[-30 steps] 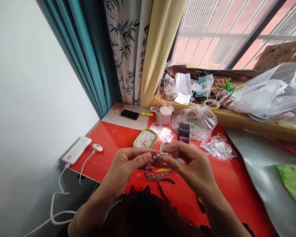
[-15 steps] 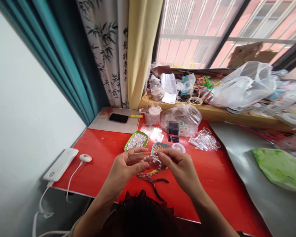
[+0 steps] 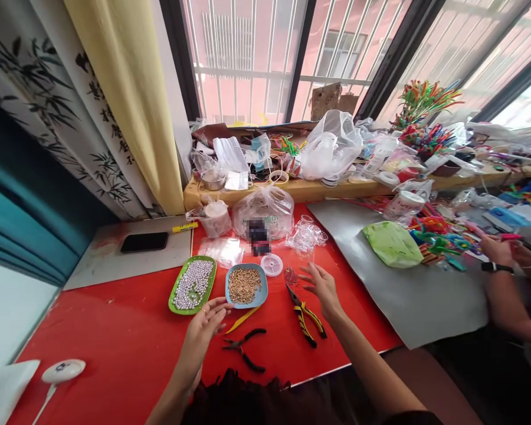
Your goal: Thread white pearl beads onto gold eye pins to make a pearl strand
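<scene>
My left hand hovers open over the red table, just below a green tray of pearl beads and a blue dish of gold beads. My right hand is open with fingers spread, beside a small clear beaded piece lying on the table. Yellow-handled pliers lie just under the right hand. Black pliers and a yellow strip lie between the hands. A clear thread spool sits behind the dish. Neither hand holds anything.
A phone lies on a grey board at the left. Plastic bags and clutter crowd the wooden ledge behind. A grey sheet with a green piece covers the right. Another person's hands work at far right.
The view has swung to the right. My hands have parted and lowered toward the table, and the beaded bracelet they held is no longer in them.
</scene>
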